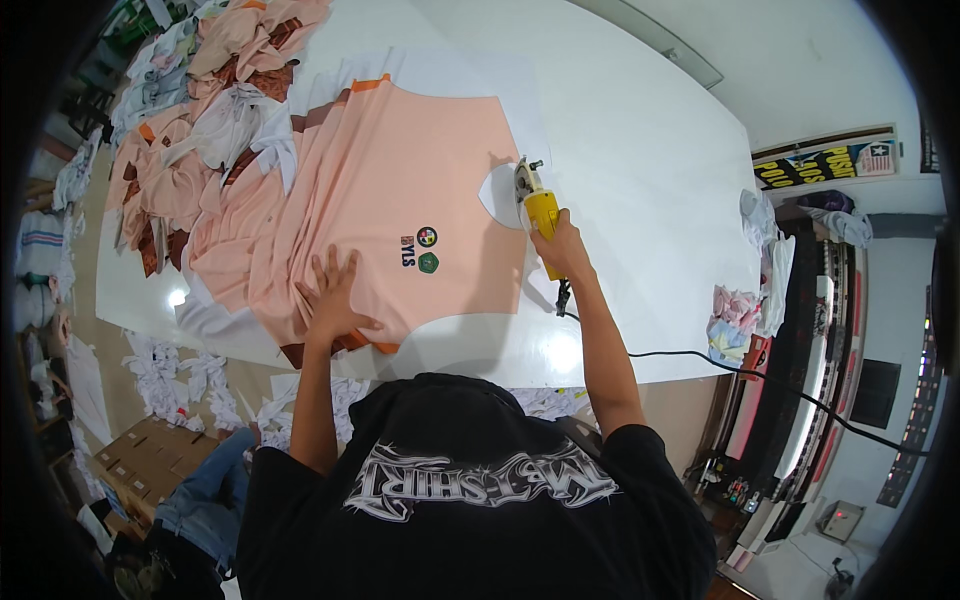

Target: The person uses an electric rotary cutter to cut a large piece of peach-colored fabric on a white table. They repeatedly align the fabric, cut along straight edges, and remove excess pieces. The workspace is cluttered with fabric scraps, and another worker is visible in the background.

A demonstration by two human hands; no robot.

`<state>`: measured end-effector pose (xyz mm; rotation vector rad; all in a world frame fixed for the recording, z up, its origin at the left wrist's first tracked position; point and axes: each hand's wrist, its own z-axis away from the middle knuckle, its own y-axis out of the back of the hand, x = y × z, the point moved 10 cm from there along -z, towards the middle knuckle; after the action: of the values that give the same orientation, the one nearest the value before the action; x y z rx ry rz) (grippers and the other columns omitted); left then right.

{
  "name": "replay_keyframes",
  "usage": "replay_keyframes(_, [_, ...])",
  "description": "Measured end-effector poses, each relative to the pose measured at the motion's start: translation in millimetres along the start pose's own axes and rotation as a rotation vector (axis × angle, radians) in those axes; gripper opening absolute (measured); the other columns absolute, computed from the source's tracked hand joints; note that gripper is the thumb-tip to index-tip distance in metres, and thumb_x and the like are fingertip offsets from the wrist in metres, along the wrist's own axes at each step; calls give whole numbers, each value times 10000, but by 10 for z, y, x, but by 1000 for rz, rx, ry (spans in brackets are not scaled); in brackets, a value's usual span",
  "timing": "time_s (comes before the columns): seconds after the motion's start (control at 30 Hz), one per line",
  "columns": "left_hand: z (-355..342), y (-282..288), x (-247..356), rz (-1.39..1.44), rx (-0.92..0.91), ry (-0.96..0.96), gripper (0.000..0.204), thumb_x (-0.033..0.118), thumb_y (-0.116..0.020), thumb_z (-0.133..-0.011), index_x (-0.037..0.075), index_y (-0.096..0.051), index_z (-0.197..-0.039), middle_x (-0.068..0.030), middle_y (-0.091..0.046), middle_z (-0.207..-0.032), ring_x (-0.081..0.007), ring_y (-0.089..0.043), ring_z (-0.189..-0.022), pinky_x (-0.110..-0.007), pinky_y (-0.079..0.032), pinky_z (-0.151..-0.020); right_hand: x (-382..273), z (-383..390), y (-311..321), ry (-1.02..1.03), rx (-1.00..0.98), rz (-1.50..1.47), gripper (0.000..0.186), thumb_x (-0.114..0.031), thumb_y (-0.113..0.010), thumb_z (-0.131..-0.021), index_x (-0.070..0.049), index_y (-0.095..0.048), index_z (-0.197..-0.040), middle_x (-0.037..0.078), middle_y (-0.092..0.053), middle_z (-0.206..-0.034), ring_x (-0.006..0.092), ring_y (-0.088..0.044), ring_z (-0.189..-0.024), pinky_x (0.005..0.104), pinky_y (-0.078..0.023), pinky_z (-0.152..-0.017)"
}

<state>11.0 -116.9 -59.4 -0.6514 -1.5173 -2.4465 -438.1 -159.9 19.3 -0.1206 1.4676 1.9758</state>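
A peach shirt panel [450, 150] lies spread on the white table, with small round and green printed badges and dark lettering. My left hand [336, 295] rests on its lower left part, fingers spread flat against the cloth. In my right hand [565, 248] is a yellow electric rotary cutter [542, 211], gripped by its body. Its round blade head stands at the panel's right edge, beside the curved neckline where white shows. Whether the blade touches the cloth, I cannot tell. Folds of peach cloth [255, 235] bunch up left of the panel.
A heap of peach, brown and white cloth [215, 115] covers the left of the white table [640, 220]. The cutter's black cord [800, 393] runs off right. White scraps [155, 375] litter the floor, near a cardboard box [150, 460] and a person's jean-clad legs [205, 500].
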Motion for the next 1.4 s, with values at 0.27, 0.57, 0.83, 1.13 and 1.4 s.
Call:
replay_keyframes(0.27, [3,-10,-3,-14,-14,36,1546,560,-948,-390,239,-171,-1687,-144,60,-1760,-466,157,-1583,-825,114,-1103,-202,-230,1,-58,99,-41,592,-373,-690,-874,70,-440,-1178,354,-693,-1041,469,-730,-955,523,-597,-808])
replay_keyframes(0.57, [-21,-18,-2,-20,-56,71,1547,563,-954,-383,249,-178,-1684,-133,62,-1761,-465,138,-1587,-827,119,-1098,-228,-479,-14,-154,223,-92,710,-397,-726,-856,126,-427,-1231,415,-664,-1102,516,-711,-987,517,-601,-828])
replay_keyframes(0.83, [4,-4,20,-49,-68,128,1554,527,-978,-373,285,-175,-1681,-107,55,-1766,-439,138,-1594,-816,103,-1120,-97,-469,143,-46,66,-13,641,-351,-710,-872,86,-417,-1239,377,-678,-1094,488,-720,-998,513,-606,-826])
replay_keyframes(1.13, [-1,14,31,-58,-41,102,1548,521,-982,-386,256,-178,-1682,-131,54,-1762,-456,144,-1588,-828,113,-1105,-23,-697,254,75,-30,56,638,-396,-712,-881,76,-434,-1208,382,-688,-997,507,-719,-925,523,-587,-766])
replay_keyframes(1.4, [17,88,75,-8,-14,58,1536,445,-1011,-386,222,-207,-1675,-160,41,-1757,-478,138,-1582,-807,73,-1137,-243,-1120,312,109,-60,82,593,-361,-699,-894,64,-430,-1209,339,-700,-1009,452,-742,-896,499,-616,-746])
